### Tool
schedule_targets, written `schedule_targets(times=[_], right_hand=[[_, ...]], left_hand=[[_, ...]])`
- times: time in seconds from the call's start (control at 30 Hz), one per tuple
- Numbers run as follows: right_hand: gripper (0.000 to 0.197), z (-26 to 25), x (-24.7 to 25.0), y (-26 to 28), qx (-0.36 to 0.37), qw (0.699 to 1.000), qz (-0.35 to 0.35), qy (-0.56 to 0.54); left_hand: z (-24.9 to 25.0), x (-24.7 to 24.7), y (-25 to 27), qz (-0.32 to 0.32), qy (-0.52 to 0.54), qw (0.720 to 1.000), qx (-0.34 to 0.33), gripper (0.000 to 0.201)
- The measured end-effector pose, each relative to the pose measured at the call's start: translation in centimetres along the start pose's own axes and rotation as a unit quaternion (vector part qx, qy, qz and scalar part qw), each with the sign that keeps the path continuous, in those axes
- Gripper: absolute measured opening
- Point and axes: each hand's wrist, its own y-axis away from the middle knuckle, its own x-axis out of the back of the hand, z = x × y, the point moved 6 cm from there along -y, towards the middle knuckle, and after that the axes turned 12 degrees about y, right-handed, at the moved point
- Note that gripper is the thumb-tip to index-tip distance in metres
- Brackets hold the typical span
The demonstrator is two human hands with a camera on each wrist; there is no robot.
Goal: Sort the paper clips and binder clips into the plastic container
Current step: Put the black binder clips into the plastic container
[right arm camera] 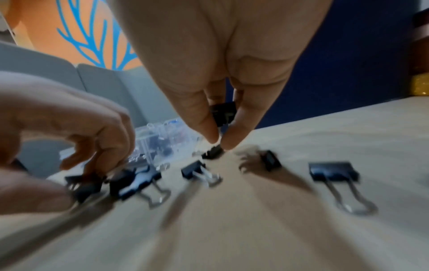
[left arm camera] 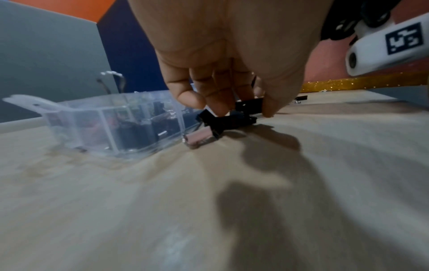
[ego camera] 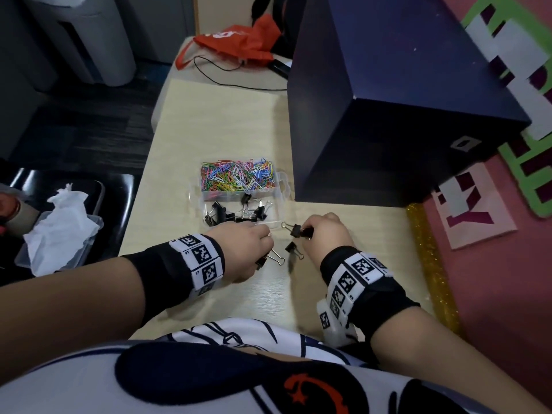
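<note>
A clear plastic container [ego camera: 283, 186] stands mid-table, with coloured paper clips [ego camera: 237, 174] in its far compartment and black binder clips [ego camera: 236, 215] in the near one. Just in front of it my left hand [ego camera: 265, 249] pinches a black binder clip [ego camera: 265, 259] low against the table; the left wrist view shows my fingers [left arm camera: 192, 99] curled over black clips [left arm camera: 223, 122] beside the container [left arm camera: 111, 124]. My right hand [ego camera: 307, 231] grips another binder clip [ego camera: 300, 231], held between thumb and finger [right arm camera: 202, 124]. A loose binder clip [ego camera: 291, 248] lies between the hands.
A large dark blue box [ego camera: 397, 115] stands right of the container. More loose binder clips [right arm camera: 334, 172] lie on the wooden table [ego camera: 209, 130]. A chair with a tissue-filled tray [ego camera: 59, 231] is at the left. An orange bag [ego camera: 239, 40] and a black cable [ego camera: 227, 82] lie at the far end.
</note>
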Motion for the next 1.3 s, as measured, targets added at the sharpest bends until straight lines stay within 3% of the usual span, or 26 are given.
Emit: schedule_targets(times=[0.27,0.37,0.47,0.57,0.67,0.73,0.87,0.97,1.13,1.3], right_hand=[[0.034,-5.3,4.4,-1.0,0.098,0.992,0.061,-0.048],[0.045,-6.5,4.3,-1.4,0.104,0.990,0.041,-0.084],[0.032,-6.1,4.0,-1.5,0.095,0.994,0.031,-0.046],[0.025,-4.3,3.3,-2.0,0.044,0.999,0.021,0.021],[0.041,-2.1,0.9,-1.8,-0.029,0.993,-0.074,0.090],[0.061,-1.4,-0.8,-1.1,-0.025,0.987,-0.122,0.103],[0.086,-2.1,-2.3,-0.1,0.029,0.988,-0.120,0.093],[0.073,-2.9,-3.1,0.3,0.068,0.991,-0.086,0.083],[0.032,-4.0,-3.6,0.8,0.121,0.989,-0.055,0.062],[0.023,-3.7,-3.4,0.7,0.106,0.990,-0.070,0.063]], left_hand=[[-2.5,3.9,2.1,0.165,0.051,0.984,-0.040,0.031],[-5.1,5.1,2.8,0.195,0.060,0.979,-0.001,0.028],[-7.3,4.9,3.2,0.203,0.046,0.977,0.035,0.033],[-7.5,4.2,3.1,0.172,0.035,0.981,0.078,0.036],[-6.7,3.0,2.7,0.124,-0.025,0.987,0.097,0.038],[-6.2,2.9,2.4,0.124,-0.052,0.985,0.108,0.039],[-5.5,3.1,2.0,0.144,-0.034,0.985,0.090,0.033],[-3.6,3.6,2.1,0.153,-0.044,0.987,0.006,0.020],[-2.8,1.5,2.5,-0.012,-0.077,0.994,0.079,0.025],[-3.4,0.3,2.7,-0.048,-0.079,0.989,0.115,0.029]])
